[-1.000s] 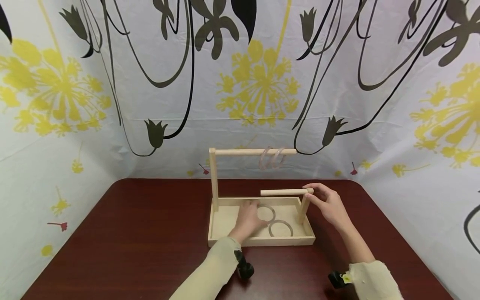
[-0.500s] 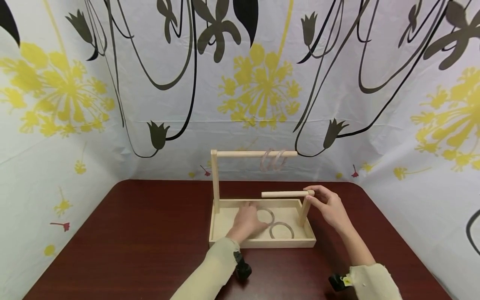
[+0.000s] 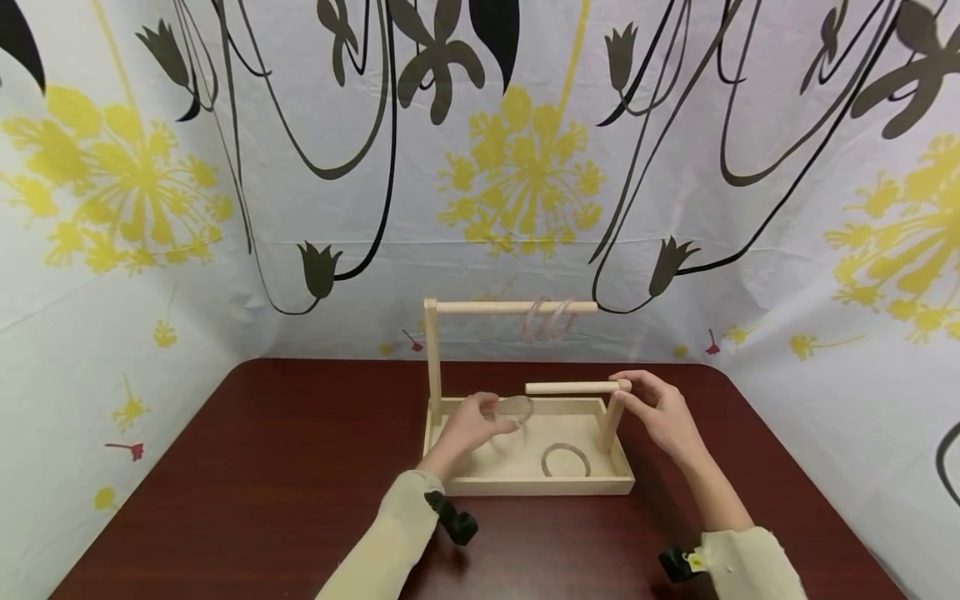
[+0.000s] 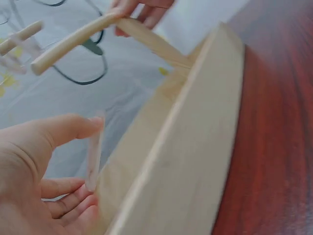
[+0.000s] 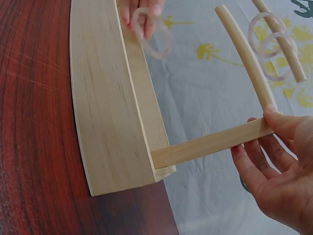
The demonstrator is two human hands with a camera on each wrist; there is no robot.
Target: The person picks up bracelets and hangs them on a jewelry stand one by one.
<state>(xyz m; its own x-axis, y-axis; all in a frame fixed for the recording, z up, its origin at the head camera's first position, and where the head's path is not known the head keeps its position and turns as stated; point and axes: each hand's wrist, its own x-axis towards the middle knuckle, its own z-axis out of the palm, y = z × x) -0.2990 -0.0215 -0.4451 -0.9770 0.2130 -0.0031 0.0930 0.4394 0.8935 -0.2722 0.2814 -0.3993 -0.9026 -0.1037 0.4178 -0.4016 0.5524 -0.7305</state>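
My left hand (image 3: 471, 427) pinches a translucent pinkish bangle (image 4: 94, 156) between thumb and fingers, holding it tilted over the wooden tray (image 3: 540, 487) of a jewelry stand. Another bangle (image 3: 566, 446) lies flat on the tray floor, toward the front right. My right hand (image 3: 658, 412) grips the top of the short right post (image 5: 210, 143), where the lower bar (image 3: 570, 387) joins it. That bar carries no bangle and its free end points left. Two bangles (image 3: 557, 321) hang from the upper bar (image 3: 480, 307).
The tall left post (image 3: 433, 362) rises from the tray and bears the upper bar, whose right end is free. Under the stand is a dark red-brown table (image 3: 300, 467). A flower-printed white cloth (image 3: 375, 208) stands behind and at both sides.
My left hand has lifted one bangle off the tray floor, moving up and slightly left with it. The right hand stays at the post.
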